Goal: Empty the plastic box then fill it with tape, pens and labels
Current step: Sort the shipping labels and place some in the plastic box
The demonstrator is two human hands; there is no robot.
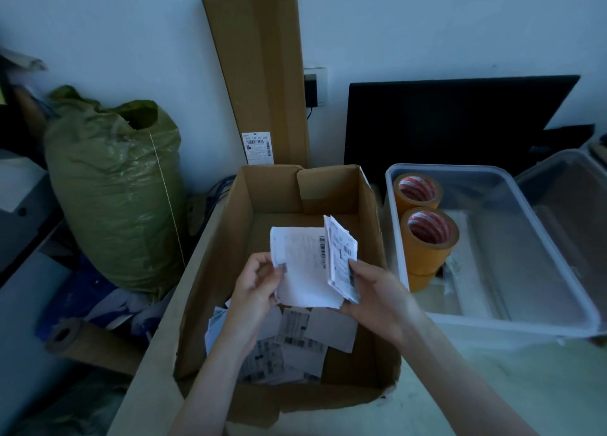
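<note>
Holding a sheaf of thin white paper labels above an open corrugated cardboard box, both hands work at the same stack. The left hand pinches the lower left edge of the front sheet between thumb and curled fingers. The right hand grips the right side of the stack, with its thumb on the printed face near a barcode strip. Several sheets fan apart at the right edge; the front sheet is creased and slightly curled.

More labels lie loose and overlapping on the floor of the cardboard box, flat rectangles printed with barcodes and fine text. One inner flap of the box is folded down at the far end.

The clear plastic box stands just beside the cardboard box, on its right. It is rectangular with rounded corners and a translucent rim. Inside, against its left wall, are rolls of tan tape, cylindrical with red-and-white striped cores.

A tall flat carton leans against the wall behind. A wrinkled green woven sack stands to the left.
</note>
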